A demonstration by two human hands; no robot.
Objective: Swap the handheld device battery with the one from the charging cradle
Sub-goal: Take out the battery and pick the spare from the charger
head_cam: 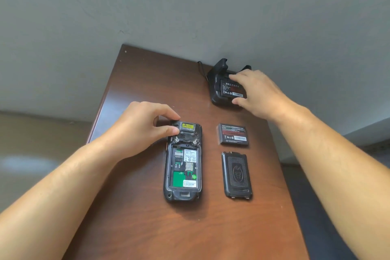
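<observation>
Left hand [139, 129] pinches top end of handheld device [183, 162], face-down on table [147, 228] with battery bay open; right hand [256, 93] fingers clamp cradle battery [231, 91] in charging cradle [219, 82]; removed battery [233, 134] and back cover [236, 175] lie just right of device.

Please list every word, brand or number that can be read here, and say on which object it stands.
"UROVO": white label inside the handheld device battery bay.
Battery in the charging cradle: print too blurred to read.
Loose battery: print and barcode too small.
Yellow sticker: unreadable.
Back cover: emblem only, no text.
</observation>
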